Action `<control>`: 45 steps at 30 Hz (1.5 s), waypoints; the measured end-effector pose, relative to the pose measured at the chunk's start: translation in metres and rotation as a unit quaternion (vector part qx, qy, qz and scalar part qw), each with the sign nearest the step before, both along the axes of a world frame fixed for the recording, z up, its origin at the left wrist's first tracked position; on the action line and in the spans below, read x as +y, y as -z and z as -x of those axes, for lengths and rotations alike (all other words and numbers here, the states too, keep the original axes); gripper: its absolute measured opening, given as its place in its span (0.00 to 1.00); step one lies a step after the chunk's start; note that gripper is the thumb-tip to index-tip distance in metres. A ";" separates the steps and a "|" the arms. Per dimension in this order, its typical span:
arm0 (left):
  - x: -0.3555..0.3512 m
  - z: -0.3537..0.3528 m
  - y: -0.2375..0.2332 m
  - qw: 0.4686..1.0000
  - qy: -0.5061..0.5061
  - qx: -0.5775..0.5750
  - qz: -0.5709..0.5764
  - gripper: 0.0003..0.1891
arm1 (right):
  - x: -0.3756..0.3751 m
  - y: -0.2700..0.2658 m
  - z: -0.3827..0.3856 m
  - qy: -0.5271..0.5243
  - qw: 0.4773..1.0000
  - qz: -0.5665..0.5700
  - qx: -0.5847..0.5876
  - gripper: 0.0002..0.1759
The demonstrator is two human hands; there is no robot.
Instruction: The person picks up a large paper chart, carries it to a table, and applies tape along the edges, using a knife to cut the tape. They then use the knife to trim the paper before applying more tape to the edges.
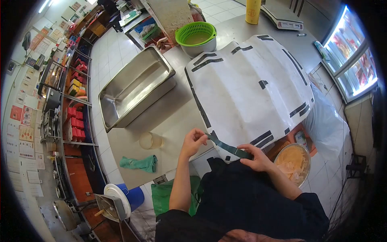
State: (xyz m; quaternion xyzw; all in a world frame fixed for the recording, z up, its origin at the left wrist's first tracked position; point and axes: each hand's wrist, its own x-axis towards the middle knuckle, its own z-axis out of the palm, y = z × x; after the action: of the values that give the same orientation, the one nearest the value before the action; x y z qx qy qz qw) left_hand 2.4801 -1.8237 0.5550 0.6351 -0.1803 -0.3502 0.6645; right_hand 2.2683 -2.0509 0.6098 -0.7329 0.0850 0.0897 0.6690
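Note:
A dark green strip (226, 147), like a band or strap, stretches between my two hands at the near edge of a white sheet (242, 88). My left hand (195, 142) pinches the strip's left end between thumb and fingers. Around its right end, the fingers of my right hand (254, 157) are closed. The white sheet has creases, and several short black strips are stuck along its borders, with one small dark piece in the middle. It lies over the metal table (169, 125) and hangs past the near edge.
To the left on the table are a deep steel pan (139, 90), a clear container (150, 140) and a green cloth (139, 163). Behind stand a green colander (196, 34), a yellow cylinder (253, 11) and a scale (282, 18). A bowl of orange-coloured food (292, 161) sits low at right.

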 end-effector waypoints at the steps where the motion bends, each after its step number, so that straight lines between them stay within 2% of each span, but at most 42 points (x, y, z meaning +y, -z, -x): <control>1: -0.004 -0.004 -0.003 0.998 0.023 -0.026 -0.048 0.12 | 0.002 0.003 0.001 0.011 1.000 0.014 0.001 0.27; 6: -0.025 -0.029 -0.039 0.945 0.128 -0.152 -0.261 0.16 | 0.016 0.013 0.001 0.059 0.994 0.074 -0.059 0.28; 9: -0.035 -0.049 -0.028 0.925 0.160 -0.174 -0.297 0.15 | 0.021 0.005 -0.006 0.051 0.996 0.075 -0.014 0.29; 12: -0.043 -0.073 -0.018 0.943 0.152 -0.090 -0.281 0.13 | 0.029 0.021 -0.014 0.062 0.996 0.046 -0.042 0.30; 15: -0.046 -0.088 -0.008 0.967 0.115 -0.052 -0.221 0.12 | 0.035 0.016 -0.028 0.075 0.997 0.007 -0.022 0.30; 16: -0.047 -0.095 -0.001 0.962 0.116 -0.067 -0.237 0.12 | 0.038 0.020 -0.034 0.083 0.994 -0.003 -0.075 0.31; 18: -0.049 -0.109 0.021 0.953 0.116 -0.093 -0.264 0.12 | 0.044 0.026 -0.045 0.110 0.993 0.001 -0.048 0.30; 19: -0.050 -0.117 0.037 0.962 0.093 -0.119 -0.225 0.13 | 0.047 0.028 -0.052 0.125 0.991 0.005 -0.035 0.30; 20: -0.054 -0.124 0.052 0.970 0.071 -0.145 -0.184 0.13 | 0.052 0.020 -0.060 0.150 0.986 -0.072 -0.018 0.30; 21: -0.054 -0.129 0.066 0.975 0.049 -0.165 -0.142 0.13 | 0.057 0.024 -0.067 0.173 0.983 -0.066 -0.017 0.29; 23: -0.057 -0.137 0.072 0.983 0.029 -0.106 -0.149 0.13 | 0.065 0.038 -0.078 0.214 0.976 -0.050 -0.008 0.27; 24: -0.057 -0.138 0.076 0.985 0.019 -0.075 -0.153 0.13 | 0.069 0.043 -0.080 0.224 0.970 -0.093 0.003 0.25; 27: -0.045 -0.132 0.060 0.995 -0.025 0.073 -0.070 0.13 | 0.084 0.061 -0.082 0.256 0.946 -0.199 0.015 0.21; 29: -0.034 -0.130 0.047 0.997 -0.014 0.057 -0.044 0.12 | 0.101 0.083 -0.076 0.271 0.934 -0.234 0.003 0.20; 30: -0.028 -0.127 0.041 0.998 -0.011 0.049 -0.030 0.11 | 0.108 0.093 -0.072 0.266 0.936 -0.229 -0.015 0.17; 33: -0.014 -0.110 0.014 0.987 0.064 0.100 0.106 0.10 | 0.127 0.110 -0.063 0.294 0.938 -0.183 0.010 0.15; 34: -0.008 -0.102 0.001 0.986 0.114 0.083 0.087 0.09 | 0.133 0.115 -0.060 0.316 0.917 -0.242 -0.011 0.14; 36: 0.003 -0.087 -0.033 0.976 0.205 0.043 0.052 0.08 | 0.137 0.123 -0.039 0.407 0.901 -0.152 0.016 0.14; 38: 0.007 -0.077 -0.069 0.958 0.260 -0.111 0.038 0.07 | 0.135 0.134 -0.023 0.511 0.858 -0.036 0.035 0.17; 39: 0.008 -0.071 -0.083 0.941 0.281 -0.185 0.031 0.06 | 0.132 0.142 -0.017 0.567 0.822 0.034 0.043 0.19; 42: 0.009 -0.067 -0.095 0.937 0.293 -0.190 0.031 0.05 | 0.124 0.159 0.003 0.697 0.671 0.244 0.069 0.27; 43: 0.010 -0.065 -0.095 0.936 0.298 -0.187 0.034 0.05 | 0.120 0.158 0.007 0.692 0.717 0.039 0.071 0.26; 44: 0.011 -0.063 -0.093 0.934 0.302 -0.185 0.033 0.05 | 0.116 0.156 0.011 0.657 0.732 -0.168 0.072 0.26; 45: 0.012 -0.063 -0.092 0.933 0.307 -0.185 0.033 0.05 | 0.111 0.155 0.014 0.593 0.713 -0.368 0.069 0.26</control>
State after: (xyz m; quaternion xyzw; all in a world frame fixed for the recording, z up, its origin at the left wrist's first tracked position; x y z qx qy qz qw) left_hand 2.5430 -1.8120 0.6471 0.5801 -0.4973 -0.4077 0.4999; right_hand 2.2541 -1.9395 0.4551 -0.2202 0.5083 -0.2511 0.7938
